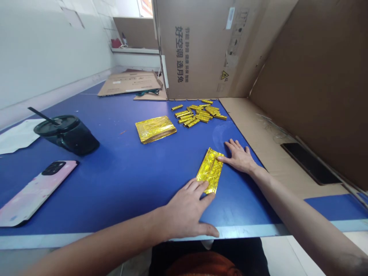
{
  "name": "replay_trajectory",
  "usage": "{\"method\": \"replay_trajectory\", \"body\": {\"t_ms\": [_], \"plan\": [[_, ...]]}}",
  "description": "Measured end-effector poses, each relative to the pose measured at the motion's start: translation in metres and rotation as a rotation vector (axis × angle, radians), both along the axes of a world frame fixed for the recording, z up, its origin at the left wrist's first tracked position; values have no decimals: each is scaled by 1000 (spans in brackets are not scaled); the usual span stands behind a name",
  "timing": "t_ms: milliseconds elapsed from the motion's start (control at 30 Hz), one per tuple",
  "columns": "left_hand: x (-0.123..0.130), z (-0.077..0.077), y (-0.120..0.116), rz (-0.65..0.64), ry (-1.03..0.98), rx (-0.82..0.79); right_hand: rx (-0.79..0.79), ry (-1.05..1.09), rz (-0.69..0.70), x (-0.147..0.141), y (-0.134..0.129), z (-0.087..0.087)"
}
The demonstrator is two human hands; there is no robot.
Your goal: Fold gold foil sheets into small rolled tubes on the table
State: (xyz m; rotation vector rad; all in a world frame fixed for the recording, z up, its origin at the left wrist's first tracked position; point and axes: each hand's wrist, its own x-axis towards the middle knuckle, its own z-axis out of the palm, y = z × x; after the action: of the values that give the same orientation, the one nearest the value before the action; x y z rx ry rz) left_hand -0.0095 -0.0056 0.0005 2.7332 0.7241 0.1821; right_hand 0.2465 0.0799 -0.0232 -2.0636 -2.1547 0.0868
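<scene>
Blue bench with a gold foil sheet lying between the hands.

The left hand and right hand lie spread flat, fingers touching the sheet's edges; a foil stack and rolled foil tubes lie beyond.

The left grip and right grip are resting spread on the blue bench, their fingers touching opposite edges of a folded gold foil sheet. A flat gold foil stack and rolled foil tubes are lying beyond, well apart from a dark lidded tumbler.
</scene>
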Motion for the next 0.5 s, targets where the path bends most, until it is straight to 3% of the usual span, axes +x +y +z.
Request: {"method": "replay_trajectory", "body": {"t_ms": [200, 267, 300, 400, 500], "plan": [[0, -1, 3, 3, 1, 6, 135, 69, -167, -7, -2, 8], [-1, -1, 3, 4, -1, 12, 199, 103, -35, -24, -18, 18], [-1, -1, 3, 2, -5, 10, 172, 124, 95, -35, -29, 23], [-1, -1, 3, -16, -28, -15, -70, 192, 529, -62, -61, 36], [-1, 0, 4, -31, -64, -35, -233, 210, 682, -71, -78, 38]]}}
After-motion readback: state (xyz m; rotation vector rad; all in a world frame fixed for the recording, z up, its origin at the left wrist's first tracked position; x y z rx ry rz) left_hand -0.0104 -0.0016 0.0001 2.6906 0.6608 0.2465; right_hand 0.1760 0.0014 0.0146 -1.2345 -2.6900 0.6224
